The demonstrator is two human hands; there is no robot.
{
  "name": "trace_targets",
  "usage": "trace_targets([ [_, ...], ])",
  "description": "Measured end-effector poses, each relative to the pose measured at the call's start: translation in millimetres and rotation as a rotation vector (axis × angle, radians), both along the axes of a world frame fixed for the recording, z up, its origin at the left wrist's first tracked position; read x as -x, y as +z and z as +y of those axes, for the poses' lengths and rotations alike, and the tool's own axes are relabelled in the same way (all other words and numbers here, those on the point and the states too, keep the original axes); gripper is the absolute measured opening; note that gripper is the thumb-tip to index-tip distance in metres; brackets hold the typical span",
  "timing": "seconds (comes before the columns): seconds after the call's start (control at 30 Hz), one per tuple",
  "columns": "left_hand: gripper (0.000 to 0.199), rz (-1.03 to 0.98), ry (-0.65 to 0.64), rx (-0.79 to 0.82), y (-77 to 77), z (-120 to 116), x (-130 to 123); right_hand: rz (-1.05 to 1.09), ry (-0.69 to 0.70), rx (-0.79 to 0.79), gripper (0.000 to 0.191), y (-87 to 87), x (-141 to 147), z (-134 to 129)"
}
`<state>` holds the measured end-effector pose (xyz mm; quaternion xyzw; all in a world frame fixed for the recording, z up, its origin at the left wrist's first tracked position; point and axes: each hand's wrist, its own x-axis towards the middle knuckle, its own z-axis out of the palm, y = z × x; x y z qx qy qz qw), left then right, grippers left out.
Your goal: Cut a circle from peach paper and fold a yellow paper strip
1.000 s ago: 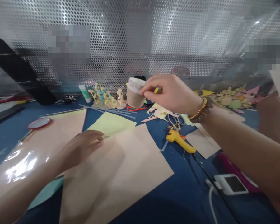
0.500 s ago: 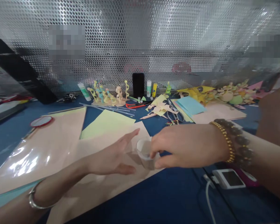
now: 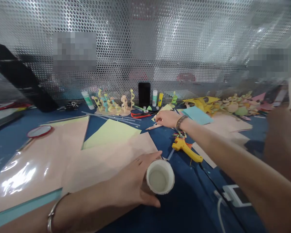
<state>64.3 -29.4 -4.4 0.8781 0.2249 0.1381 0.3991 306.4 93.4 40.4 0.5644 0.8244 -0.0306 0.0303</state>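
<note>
1. My left hand (image 3: 128, 184) curls around the paper cup (image 3: 159, 181) beside the glue gun (image 3: 190, 152); a slack grip could tip it.
2. My right forearm (image 3: 215, 145), dipping, could knock the glue gun.
3. My right hand (image 3: 168, 119) is at paper scraps (image 3: 168, 107), its grip unclear; groping could scatter them.

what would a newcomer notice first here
Probably the white-rimmed cup in the left hand, low in the middle of the view. Next, the bright yellow glue gun on the blue table, right of the cup, and the shiny perforated metal screen across the back.
</note>
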Motion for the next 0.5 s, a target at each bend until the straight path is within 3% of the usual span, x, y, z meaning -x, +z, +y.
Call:
trace_targets([
  [0.07,0.104,-0.034,0.012,0.026,-1.8,0,-1,-0.014,0.015,0.008,0.024,-18.4,9,5],
  [0.17,0.099,-0.039,0.046,0.07,-1.1,-1,2,-0.004,0.039,-0.005,0.025,-30.0,17,5],
  [0.4,0.102,-0.02,0.125,0.178,-4.4,-5,8,0.175,-0.037,-0.113,0.029,-24.6,25,-10],
  [0.5,0.089,-0.049,0.141,0.149,-1.1,-10,5,0.231,-0.099,-0.132,0.03,-25.0,28,-17],
])
